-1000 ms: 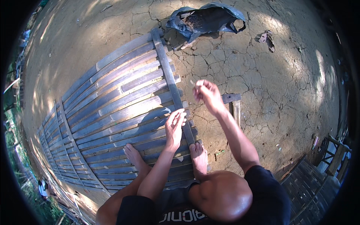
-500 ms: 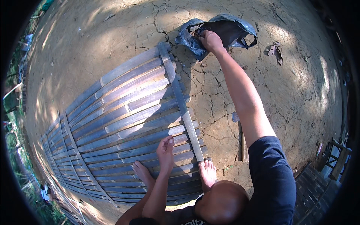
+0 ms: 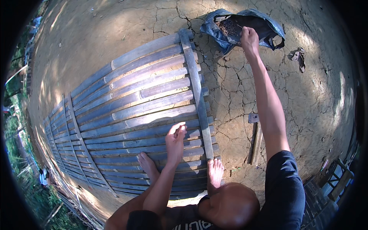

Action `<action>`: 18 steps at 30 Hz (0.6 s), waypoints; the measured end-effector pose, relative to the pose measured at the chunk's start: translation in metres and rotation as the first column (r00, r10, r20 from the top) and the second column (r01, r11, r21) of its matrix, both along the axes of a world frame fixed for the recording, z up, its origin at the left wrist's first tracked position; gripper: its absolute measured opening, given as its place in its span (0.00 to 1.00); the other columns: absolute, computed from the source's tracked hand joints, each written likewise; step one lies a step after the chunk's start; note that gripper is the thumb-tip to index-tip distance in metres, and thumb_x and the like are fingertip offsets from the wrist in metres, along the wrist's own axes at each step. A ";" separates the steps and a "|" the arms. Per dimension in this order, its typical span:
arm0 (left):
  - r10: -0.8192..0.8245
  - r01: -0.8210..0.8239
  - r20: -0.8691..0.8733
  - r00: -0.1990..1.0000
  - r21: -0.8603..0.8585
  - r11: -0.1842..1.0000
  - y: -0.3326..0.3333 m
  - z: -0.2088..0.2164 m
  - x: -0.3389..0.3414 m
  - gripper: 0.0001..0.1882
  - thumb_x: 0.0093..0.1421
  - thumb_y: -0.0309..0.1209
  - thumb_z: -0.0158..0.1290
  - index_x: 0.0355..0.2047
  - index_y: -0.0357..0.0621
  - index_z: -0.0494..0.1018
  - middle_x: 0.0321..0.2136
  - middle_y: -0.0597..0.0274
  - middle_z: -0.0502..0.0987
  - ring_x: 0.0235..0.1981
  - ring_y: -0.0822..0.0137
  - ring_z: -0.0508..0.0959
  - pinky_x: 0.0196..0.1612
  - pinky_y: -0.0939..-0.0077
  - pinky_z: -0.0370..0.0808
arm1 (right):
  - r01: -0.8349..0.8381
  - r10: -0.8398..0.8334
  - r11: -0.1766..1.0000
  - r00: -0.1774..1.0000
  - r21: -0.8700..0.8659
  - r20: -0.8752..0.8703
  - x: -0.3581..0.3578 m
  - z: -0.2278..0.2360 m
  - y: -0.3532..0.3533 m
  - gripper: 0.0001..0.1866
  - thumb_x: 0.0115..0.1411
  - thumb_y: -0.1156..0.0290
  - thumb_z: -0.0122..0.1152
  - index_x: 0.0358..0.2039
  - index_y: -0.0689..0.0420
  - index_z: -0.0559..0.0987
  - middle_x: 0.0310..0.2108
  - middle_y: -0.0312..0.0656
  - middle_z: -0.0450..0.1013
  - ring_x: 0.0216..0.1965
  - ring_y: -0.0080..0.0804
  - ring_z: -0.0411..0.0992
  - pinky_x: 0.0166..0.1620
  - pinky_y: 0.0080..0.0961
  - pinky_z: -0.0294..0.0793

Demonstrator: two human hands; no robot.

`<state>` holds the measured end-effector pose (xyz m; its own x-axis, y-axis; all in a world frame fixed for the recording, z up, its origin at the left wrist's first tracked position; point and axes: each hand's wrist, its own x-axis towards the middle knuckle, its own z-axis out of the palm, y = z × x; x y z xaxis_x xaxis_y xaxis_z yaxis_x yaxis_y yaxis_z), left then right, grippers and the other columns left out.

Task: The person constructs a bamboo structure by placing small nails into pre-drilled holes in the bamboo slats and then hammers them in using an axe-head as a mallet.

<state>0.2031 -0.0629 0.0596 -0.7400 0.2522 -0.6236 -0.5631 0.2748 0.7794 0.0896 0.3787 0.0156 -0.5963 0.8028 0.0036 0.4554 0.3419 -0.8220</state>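
My right hand [image 3: 250, 40], arm stretched far forward, hovers over the open mouth of a dark plastic bag [image 3: 212, 28]. Its fingers are pinched together, and a thin, nail-like sliver seems to stick out from the tips. Inside the bag, on its left side, lies a heap of thin brownish nails [image 3: 227, 28]. My left hand [image 3: 175, 145] is raised above a panel of split bamboo slats [image 3: 157, 95], fingers curled and thumb against them; whatever they may hold is too small to make out. One bare foot [image 3: 215, 172] presses at the panel's right crosspiece [image 3: 197, 88].
A hammer [image 3: 253, 118] lies on cracked earth right of the panel, beside a wooden strip [image 3: 256, 143]. Dry leaves [image 3: 298, 59] lie right of the bag. A wooden frame [image 3: 341, 178] stands at the lower right. Greenery [image 3: 23, 161] borders the left.
My right hand has lifted out of the nail heap and drawn back to the right, fingers pinched. My left hand has risen slightly. The view has shifted, showing the hammer.
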 end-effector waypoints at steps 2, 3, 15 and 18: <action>0.010 -0.009 -0.016 1.000 0.095 0.995 0.003 0.007 -0.001 0.15 0.70 0.31 0.53 0.53 0.36 0.74 0.41 0.63 0.79 0.39 0.76 0.75 0.44 0.81 0.73 | -0.040 -0.202 0.823 0.912 -0.567 -0.358 0.032 0.009 -0.055 0.15 0.70 0.57 0.53 0.36 0.56 0.74 0.26 0.33 0.70 0.24 0.19 0.66 0.27 0.21 0.68; 0.003 -0.001 -0.010 1.000 0.147 0.989 0.007 0.002 0.002 0.15 0.69 0.31 0.53 0.53 0.36 0.74 0.40 0.63 0.78 0.39 0.76 0.75 0.44 0.81 0.73 | -0.098 -0.224 0.732 0.900 -0.674 -0.373 0.062 0.017 -0.090 0.11 0.71 0.60 0.50 0.38 0.53 0.73 0.28 0.31 0.69 0.23 0.17 0.65 0.25 0.17 0.65; 0.025 -0.028 0.017 1.000 0.235 0.972 0.038 0.006 0.122 0.14 0.64 0.23 0.59 0.49 0.36 0.74 0.38 0.63 0.78 0.31 0.77 0.76 0.33 0.83 0.76 | -0.094 -0.319 -0.195 0.947 -0.976 -0.027 0.314 0.033 -0.327 0.11 0.73 0.63 0.46 0.38 0.55 0.72 0.23 0.27 0.59 0.20 0.17 0.56 0.23 0.17 0.56; 0.028 -0.020 -0.041 0.999 0.178 0.984 0.033 -0.011 0.142 0.10 0.63 0.23 0.59 0.45 0.34 0.76 0.36 0.62 0.80 0.33 0.75 0.77 0.40 0.79 0.76 | -0.053 -0.243 -0.145 0.970 -0.988 -0.016 0.330 0.034 -0.322 0.10 0.72 0.62 0.49 0.37 0.54 0.72 0.21 0.26 0.58 0.19 0.16 0.53 0.21 0.17 0.54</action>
<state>0.3447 -0.0303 0.0489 -0.7726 0.3379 -0.5375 -0.5323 0.1166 0.8385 0.4193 0.0570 0.0498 -0.6197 0.0325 -0.7842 0.2279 -0.9486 -0.2194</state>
